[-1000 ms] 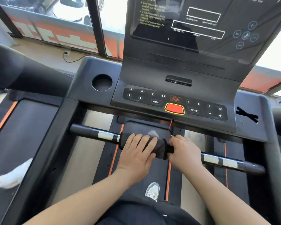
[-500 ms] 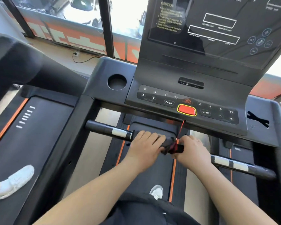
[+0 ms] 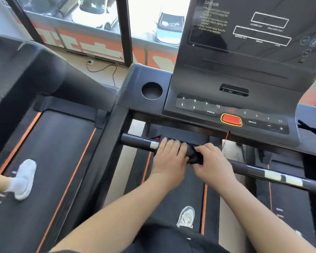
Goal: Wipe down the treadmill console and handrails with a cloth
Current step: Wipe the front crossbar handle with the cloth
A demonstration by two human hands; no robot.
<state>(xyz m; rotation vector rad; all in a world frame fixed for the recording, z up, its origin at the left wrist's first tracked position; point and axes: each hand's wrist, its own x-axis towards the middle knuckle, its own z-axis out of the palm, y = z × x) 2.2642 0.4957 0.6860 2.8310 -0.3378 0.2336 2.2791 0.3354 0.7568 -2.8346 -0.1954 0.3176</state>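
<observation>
From the head camera we look down on the treadmill console (image 3: 226,99), which fills the upper right. Below its front edge runs the crossways handrail (image 3: 263,173), a dark bar with silvery sensor bands near each end.

The cloth (image 3: 193,154), dark and bunched, is wrapped over the handrail left of its middle, just below the console's red button (image 3: 231,119). Our left hand (image 3: 169,157) lies over the bar right beside the left sensor band, fingers curled over the top and onto the cloth's left end. Our right hand (image 3: 212,161) touches the cloth from the other side, fingers and thumb closed round its bunched right end. The two hands sit close together, with only the cloth between them.

A thin red cord (image 3: 226,138) hangs from the console's front edge down behind the right hand. A round cup holder (image 3: 151,90) sits at the console's left corner. Our grey shoe (image 3: 186,217) stands on the belt below. On the neighbouring treadmill at the left edge, another person's white-shod foot (image 3: 24,179) rests on the belt.
</observation>
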